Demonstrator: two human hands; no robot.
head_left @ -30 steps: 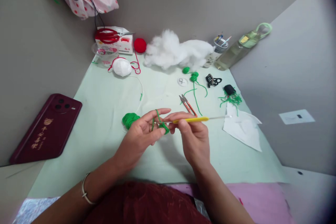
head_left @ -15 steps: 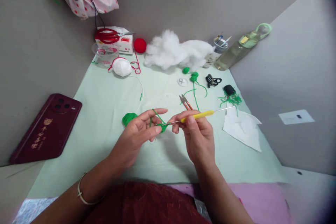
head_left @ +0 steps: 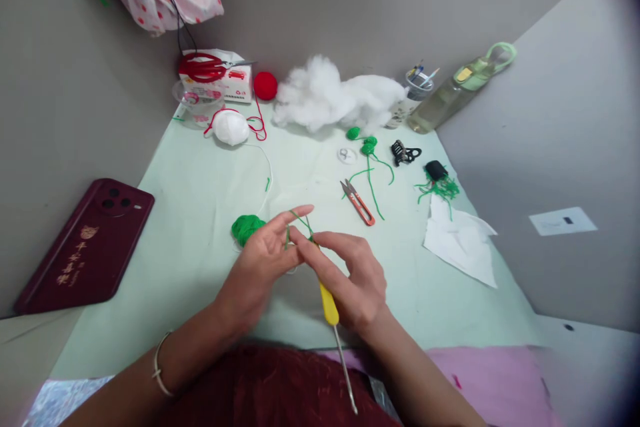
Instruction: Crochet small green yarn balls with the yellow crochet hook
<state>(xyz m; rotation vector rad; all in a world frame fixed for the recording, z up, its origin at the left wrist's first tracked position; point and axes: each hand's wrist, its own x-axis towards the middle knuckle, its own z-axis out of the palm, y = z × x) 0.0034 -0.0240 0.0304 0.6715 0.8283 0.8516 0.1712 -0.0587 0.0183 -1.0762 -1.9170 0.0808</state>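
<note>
A yellow-handled crochet hook (head_left: 328, 303) is gripped in my right hand (head_left: 353, 273), its rear metal end slanting down toward my lap. My left hand (head_left: 255, 267) pinches a small piece of green crochet, now mostly hidden by my fingers. Green yarn (head_left: 299, 216) runs taut over the raised left index finger to where both hands' fingertips meet. Just behind the left hand lies a green yarn ball (head_left: 247, 230). Orange thread snips (head_left: 358, 202) rest on the table beyond the right hand.
White stuffing (head_left: 320, 97) is heaped at the back, with red (head_left: 265, 85) and white yarn balls (head_left: 231, 127) to its left. A bottle (head_left: 450, 97) leans at back right. A maroon phone (head_left: 85, 247) stands left; white paper (head_left: 459, 240) lies right.
My right hand has turned the crochet hook from nearly level to steeply angled, its rear end now toward me. The right fingers have come in against the left fingertips, covering the green piece.
</note>
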